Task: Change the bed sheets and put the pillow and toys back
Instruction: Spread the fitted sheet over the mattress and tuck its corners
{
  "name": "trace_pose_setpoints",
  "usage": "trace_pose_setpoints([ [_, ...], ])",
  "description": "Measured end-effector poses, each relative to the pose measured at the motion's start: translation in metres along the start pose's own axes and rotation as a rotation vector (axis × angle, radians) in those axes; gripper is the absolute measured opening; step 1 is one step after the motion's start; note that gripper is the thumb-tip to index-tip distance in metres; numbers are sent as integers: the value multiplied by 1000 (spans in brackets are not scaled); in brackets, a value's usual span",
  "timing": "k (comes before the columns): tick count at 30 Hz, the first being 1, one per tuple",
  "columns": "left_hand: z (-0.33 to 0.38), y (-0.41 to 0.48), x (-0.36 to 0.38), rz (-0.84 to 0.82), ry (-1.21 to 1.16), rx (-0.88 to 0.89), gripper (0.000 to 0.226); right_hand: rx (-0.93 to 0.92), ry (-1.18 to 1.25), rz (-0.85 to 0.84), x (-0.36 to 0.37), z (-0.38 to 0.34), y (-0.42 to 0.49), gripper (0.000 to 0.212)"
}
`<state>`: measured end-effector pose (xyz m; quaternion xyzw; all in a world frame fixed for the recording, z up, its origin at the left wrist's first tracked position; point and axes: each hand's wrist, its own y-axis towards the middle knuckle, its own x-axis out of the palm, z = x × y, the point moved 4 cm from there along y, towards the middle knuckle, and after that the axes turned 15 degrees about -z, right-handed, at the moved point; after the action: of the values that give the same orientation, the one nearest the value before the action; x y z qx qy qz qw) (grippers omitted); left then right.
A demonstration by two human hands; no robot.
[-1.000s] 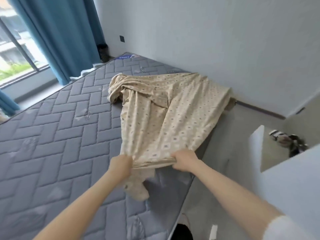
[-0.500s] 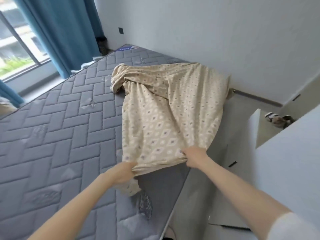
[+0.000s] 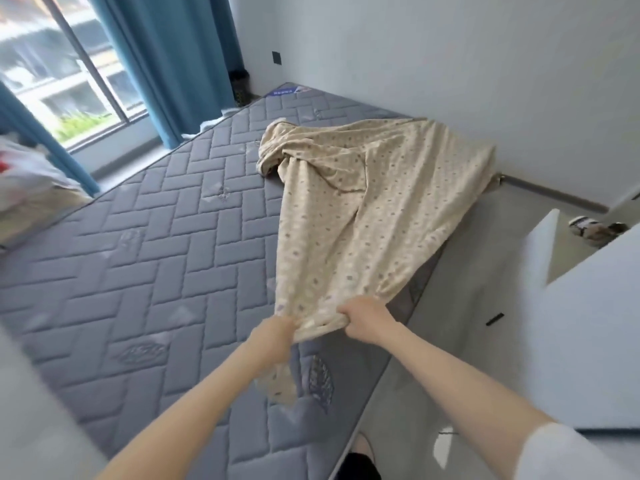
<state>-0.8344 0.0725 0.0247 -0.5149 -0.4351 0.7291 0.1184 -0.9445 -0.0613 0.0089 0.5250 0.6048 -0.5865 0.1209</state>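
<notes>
1. My left hand [image 3: 277, 329] and right hand [image 3: 365, 318], low in the centre of the frame, each grip the bunched near edge of the beige patterned fabric bed sheet [image 3: 363, 209], fingers curled into the cloth.
2. The sheet stretches from the hands toward the upper right, rumpled, lying along the right side of the grey quilted mattress [image 3: 156, 254]; a loose tail droops below my left hand.
3. The mattress's quilted top fills the left of the frame.
4. A blue curtain [image 3: 180, 57] hangs at upper left.
</notes>
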Motion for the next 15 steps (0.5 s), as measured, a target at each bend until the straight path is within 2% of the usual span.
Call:
trace_pose_setpoints([
  [3, -19, -11, 10, 156, 56, -126, 39, 22, 27, 62, 5, -17, -12, 17],
  [5, -34, -18, 17, 244, 43, -132, 33, 60, 61, 94, 10, -24, -24, 28],
  [9, -65, -30, 18, 372, -114, 55, 22, 181, 171, 162, 23, -19, -50, 14],
  [12, -64, -37, 13, 341, -290, 226, 22, 265, 224, 235, 28, -16, -69, 30],
  [15, -51, -46, 14, 308, -387, 316, 19, 367, 244, 249, 34, -14, -84, 47],
])
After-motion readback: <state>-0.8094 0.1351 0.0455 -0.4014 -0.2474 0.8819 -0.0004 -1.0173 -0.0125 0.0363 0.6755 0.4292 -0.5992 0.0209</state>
